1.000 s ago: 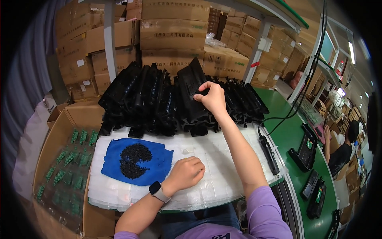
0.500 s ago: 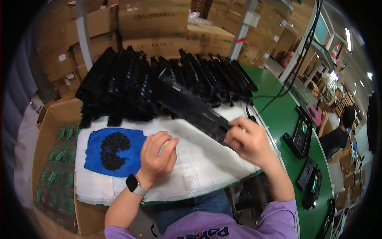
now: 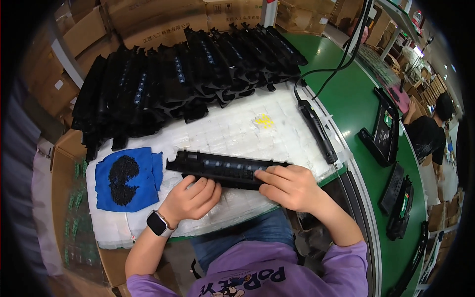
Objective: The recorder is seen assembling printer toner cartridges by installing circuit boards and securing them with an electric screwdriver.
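A long black plastic part (image 3: 225,169) lay flat and lengthwise across the white padded bench (image 3: 237,131), just in front of the person. The right hand (image 3: 289,187) rested on the part's right end, fingers curled over its top edge and gripping it. The left hand (image 3: 190,199) sat against the part's near edge toward its left half, fingers loosely bent and touching it from below. A smartwatch (image 3: 158,223) was on the left wrist. Left of the part lay a blue cloth (image 3: 143,171) holding a heap of small black pieces (image 3: 122,179). Behind the part stood a row of similar black parts (image 3: 183,79); a small cluster of yellow bits (image 3: 264,120) lay between. An electric screwdriver (image 3: 316,129) lay to the part's right.
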Action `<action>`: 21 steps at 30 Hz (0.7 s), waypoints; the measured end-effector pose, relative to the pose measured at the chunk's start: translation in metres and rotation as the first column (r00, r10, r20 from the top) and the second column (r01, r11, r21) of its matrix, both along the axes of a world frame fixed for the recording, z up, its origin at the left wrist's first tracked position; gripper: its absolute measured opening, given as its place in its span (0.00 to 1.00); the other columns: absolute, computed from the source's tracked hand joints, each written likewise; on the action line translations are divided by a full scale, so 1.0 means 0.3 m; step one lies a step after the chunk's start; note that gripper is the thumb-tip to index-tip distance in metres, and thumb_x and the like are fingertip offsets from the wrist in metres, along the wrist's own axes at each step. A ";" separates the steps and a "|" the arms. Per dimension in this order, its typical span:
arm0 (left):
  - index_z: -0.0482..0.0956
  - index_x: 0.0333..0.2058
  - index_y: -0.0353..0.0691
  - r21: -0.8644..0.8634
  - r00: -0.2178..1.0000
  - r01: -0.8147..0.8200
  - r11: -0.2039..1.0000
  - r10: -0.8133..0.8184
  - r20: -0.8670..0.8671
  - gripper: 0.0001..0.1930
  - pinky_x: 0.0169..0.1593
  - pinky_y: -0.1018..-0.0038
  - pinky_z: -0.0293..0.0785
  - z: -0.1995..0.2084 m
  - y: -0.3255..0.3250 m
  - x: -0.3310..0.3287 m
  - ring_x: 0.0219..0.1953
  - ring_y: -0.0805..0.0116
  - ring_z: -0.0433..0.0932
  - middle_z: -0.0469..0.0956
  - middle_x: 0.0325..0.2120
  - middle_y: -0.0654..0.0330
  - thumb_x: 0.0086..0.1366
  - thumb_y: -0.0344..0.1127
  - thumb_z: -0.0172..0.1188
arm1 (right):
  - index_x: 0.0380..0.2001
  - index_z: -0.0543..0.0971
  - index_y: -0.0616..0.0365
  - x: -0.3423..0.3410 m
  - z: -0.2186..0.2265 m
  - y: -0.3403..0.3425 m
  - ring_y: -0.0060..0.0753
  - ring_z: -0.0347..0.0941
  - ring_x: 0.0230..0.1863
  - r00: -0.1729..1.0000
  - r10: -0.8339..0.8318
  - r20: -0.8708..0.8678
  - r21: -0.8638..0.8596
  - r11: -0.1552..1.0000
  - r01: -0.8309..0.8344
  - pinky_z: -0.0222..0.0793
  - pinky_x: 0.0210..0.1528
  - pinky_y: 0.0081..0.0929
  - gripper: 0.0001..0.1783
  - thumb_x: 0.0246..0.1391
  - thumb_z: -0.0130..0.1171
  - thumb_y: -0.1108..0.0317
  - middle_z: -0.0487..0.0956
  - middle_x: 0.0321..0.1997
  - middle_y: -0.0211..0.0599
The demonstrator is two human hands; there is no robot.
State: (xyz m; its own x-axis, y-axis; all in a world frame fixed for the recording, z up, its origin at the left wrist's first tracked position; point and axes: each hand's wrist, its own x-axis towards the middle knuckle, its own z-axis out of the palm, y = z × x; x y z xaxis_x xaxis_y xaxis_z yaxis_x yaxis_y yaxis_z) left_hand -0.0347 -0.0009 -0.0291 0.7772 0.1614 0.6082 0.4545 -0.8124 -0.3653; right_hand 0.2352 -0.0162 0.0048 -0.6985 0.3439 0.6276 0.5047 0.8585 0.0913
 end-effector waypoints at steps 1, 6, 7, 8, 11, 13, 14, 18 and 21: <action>0.77 0.29 0.39 0.005 1.000 -0.007 1.000 0.007 -0.009 0.06 0.31 0.76 0.68 -0.006 -0.009 -0.008 0.32 0.70 0.72 0.72 0.28 0.62 0.50 0.28 0.58 | 0.25 0.76 0.53 0.005 0.020 -0.007 0.26 0.75 0.35 0.998 -0.042 0.040 0.053 0.998 0.040 0.65 0.23 0.17 0.07 0.37 0.59 0.68 0.79 0.36 0.34; 0.77 0.34 0.42 -0.093 0.999 -0.050 0.994 0.048 -0.017 0.13 0.35 0.72 0.69 -0.004 -0.011 -0.018 0.38 0.68 0.73 0.73 0.36 0.61 0.51 0.38 0.62 | 0.32 0.76 0.55 0.052 -0.025 0.097 0.32 0.76 0.37 0.996 -0.083 -0.021 0.074 0.994 0.085 0.70 0.31 0.25 0.12 0.38 0.59 0.68 0.79 0.37 0.35; 0.75 0.40 0.43 -0.255 0.995 -0.094 0.962 0.095 -0.009 0.18 0.43 0.66 0.67 0.020 0.005 0.003 0.45 0.65 0.71 0.71 0.42 0.60 0.50 0.42 0.63 | 0.34 0.77 0.56 0.073 -0.048 0.134 0.35 0.75 0.38 0.997 -0.076 -0.033 0.004 0.997 0.077 0.71 0.33 0.27 0.13 0.39 0.59 0.68 0.79 0.38 0.35; 0.74 0.46 0.44 -0.409 0.989 -0.138 0.902 0.147 -0.010 0.24 0.50 0.60 0.65 0.033 0.013 0.011 0.53 0.61 0.69 0.69 0.49 0.58 0.50 0.47 0.64 | 0.36 0.78 0.56 0.087 -0.065 0.159 0.38 0.73 0.44 0.991 -0.132 0.009 -0.112 0.985 0.132 0.71 0.42 0.34 0.13 0.43 0.59 0.67 0.79 0.38 0.33; 0.67 0.55 0.48 -0.563 0.974 -0.215 0.798 0.218 -0.063 0.32 0.60 0.49 0.51 0.033 0.024 0.002 0.63 0.58 0.57 0.61 0.59 0.57 0.51 0.51 0.63 | 0.32 0.80 0.56 0.104 -0.084 0.221 0.37 0.69 0.51 0.991 -0.131 -0.023 -0.304 0.945 0.118 0.67 0.48 0.37 0.09 0.46 0.59 0.66 0.79 0.38 0.32; 0.65 0.57 0.50 -0.593 0.972 -0.224 0.773 0.220 -0.081 0.34 0.60 0.43 0.48 0.028 0.028 -0.001 0.65 0.57 0.54 0.57 0.61 0.58 0.52 0.53 0.61 | 0.28 0.81 0.55 0.104 -0.105 0.260 0.38 0.66 0.53 0.993 -0.095 -0.076 -0.381 0.923 0.060 0.65 0.51 0.37 0.07 0.46 0.60 0.66 0.79 0.37 0.32; 0.64 0.58 0.50 -0.613 0.969 -0.238 0.753 0.231 -0.093 0.34 0.60 0.43 0.48 0.027 0.029 0.002 0.65 0.57 0.53 0.57 0.61 0.58 0.52 0.53 0.60 | 0.26 0.81 0.57 0.098 -0.111 0.267 0.40 0.66 0.52 0.986 -0.083 -0.143 -0.467 0.884 0.006 0.64 0.52 0.37 0.06 0.44 0.62 0.67 0.79 0.37 0.32; 0.61 0.59 0.44 -0.619 0.938 -0.331 0.712 0.321 -0.132 0.38 0.60 0.44 0.48 0.018 0.031 0.021 0.64 0.52 0.54 0.58 0.60 0.52 0.52 0.55 0.60 | 0.24 0.81 0.59 0.066 -0.124 0.295 0.40 0.68 0.47 0.961 -0.046 -0.271 -0.576 0.808 -0.124 0.65 0.50 0.35 0.05 0.39 0.63 0.73 0.79 0.33 0.32; 0.60 0.58 0.37 -0.592 0.919 -0.371 0.715 0.373 -0.125 0.40 0.60 0.47 0.51 0.005 0.040 0.039 0.62 0.51 0.57 0.61 0.58 0.48 0.52 0.56 0.59 | 0.26 0.80 0.60 0.006 -0.038 0.284 0.41 0.72 0.42 0.957 -0.033 -0.290 -0.456 0.884 -0.107 0.67 0.46 0.35 0.07 0.38 0.63 0.75 0.79 0.31 0.35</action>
State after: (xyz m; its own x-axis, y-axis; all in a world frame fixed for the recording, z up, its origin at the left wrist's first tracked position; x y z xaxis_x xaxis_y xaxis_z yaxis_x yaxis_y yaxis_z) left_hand -0.0231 0.0109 -0.0276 0.5745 0.7648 0.2914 0.7673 -0.6272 0.1333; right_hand 0.2370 0.0689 -0.0067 -0.5350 0.6201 0.5738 0.4152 0.7844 -0.4607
